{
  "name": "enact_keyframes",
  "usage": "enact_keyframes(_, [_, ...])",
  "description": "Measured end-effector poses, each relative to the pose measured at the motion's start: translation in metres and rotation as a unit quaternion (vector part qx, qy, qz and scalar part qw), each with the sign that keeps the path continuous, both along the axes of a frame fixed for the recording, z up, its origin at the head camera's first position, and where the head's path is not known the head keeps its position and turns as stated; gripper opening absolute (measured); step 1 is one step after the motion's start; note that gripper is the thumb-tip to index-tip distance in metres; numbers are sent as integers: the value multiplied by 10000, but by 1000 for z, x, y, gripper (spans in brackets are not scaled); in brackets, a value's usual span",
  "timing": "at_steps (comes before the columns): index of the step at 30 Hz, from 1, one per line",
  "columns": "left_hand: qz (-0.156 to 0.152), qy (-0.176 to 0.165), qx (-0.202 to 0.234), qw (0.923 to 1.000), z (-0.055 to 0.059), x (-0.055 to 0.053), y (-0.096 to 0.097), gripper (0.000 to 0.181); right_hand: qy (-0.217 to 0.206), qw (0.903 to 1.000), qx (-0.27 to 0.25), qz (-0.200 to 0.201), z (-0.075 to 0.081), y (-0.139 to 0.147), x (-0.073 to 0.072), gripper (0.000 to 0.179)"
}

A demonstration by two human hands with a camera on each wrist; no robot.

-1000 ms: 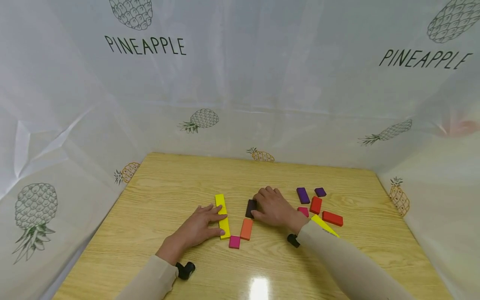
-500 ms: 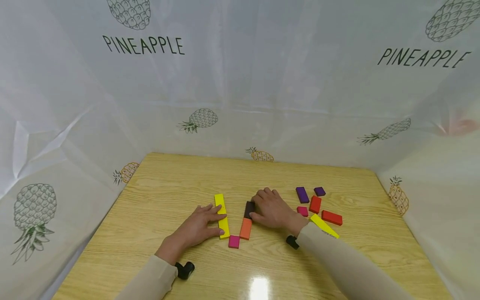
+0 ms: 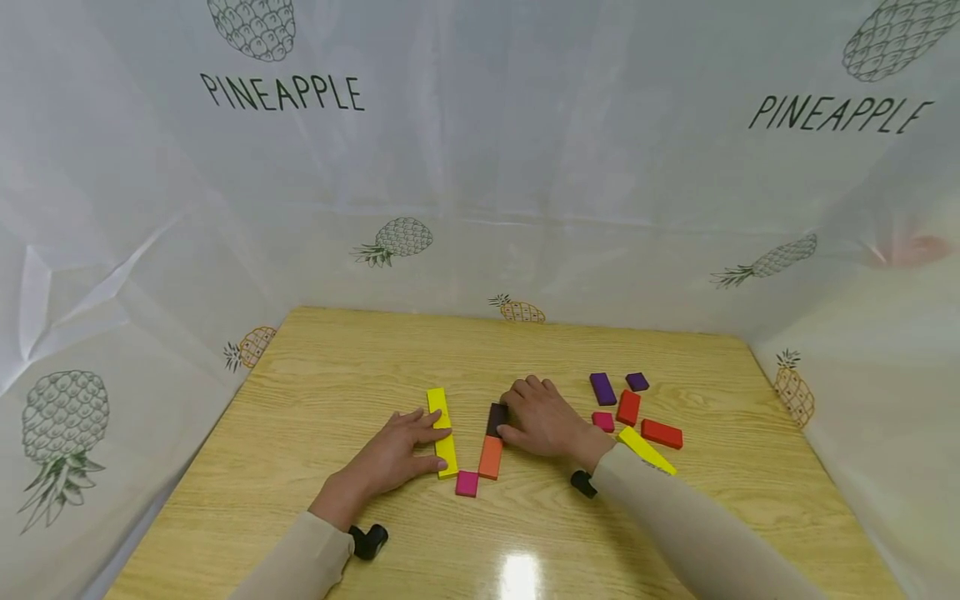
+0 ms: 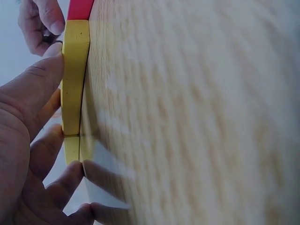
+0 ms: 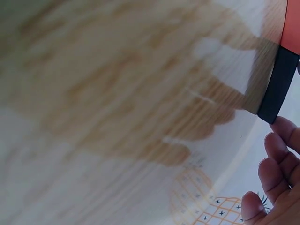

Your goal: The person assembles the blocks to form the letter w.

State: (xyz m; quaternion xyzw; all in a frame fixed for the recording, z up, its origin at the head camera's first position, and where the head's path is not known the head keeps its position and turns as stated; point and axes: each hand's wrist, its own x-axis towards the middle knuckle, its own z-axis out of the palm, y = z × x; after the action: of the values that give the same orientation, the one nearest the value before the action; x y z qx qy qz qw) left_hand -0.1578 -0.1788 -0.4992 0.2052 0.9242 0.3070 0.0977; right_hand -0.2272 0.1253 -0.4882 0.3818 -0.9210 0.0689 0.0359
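My left hand (image 3: 399,450) rests over a column of two yellow blocks (image 4: 75,89) laid end to end, its fingers spread and its fingertips along them. My right hand (image 3: 542,417) grips a flat black block (image 3: 497,419), the index fingertip at its far end and the thumb near its lower right side. Against the near end of the black block lies an orange block (image 3: 491,457), in line with it. A small pink block (image 3: 467,483) sits at the near end, its upper corners by the yellow and orange columns.
To the right on the wooden table (image 3: 337,358) lie two purple blocks (image 3: 602,388), two red blocks (image 3: 662,433), another pink block (image 3: 603,422) and a yellow block (image 3: 647,451) near the right sleeve. A pineapple-print sheet (image 3: 480,167) surrounds the table's back and sides.
The black block has slid slightly toward me and now lines up against the orange block, with the right hand following it. The left hand stays on the yellow blocks.
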Motion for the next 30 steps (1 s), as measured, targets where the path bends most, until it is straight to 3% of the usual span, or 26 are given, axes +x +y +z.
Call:
enact_keyframes(15, [43, -34, 32, 10000, 0, 1, 0, 53, 123, 9999, 10, -10, -4, 1, -1, 44])
enact_keyframes(30, [181, -10, 155, 9997, 0, 3, 2, 52, 209, 9992, -84, -345, 0, 22, 4, 43])
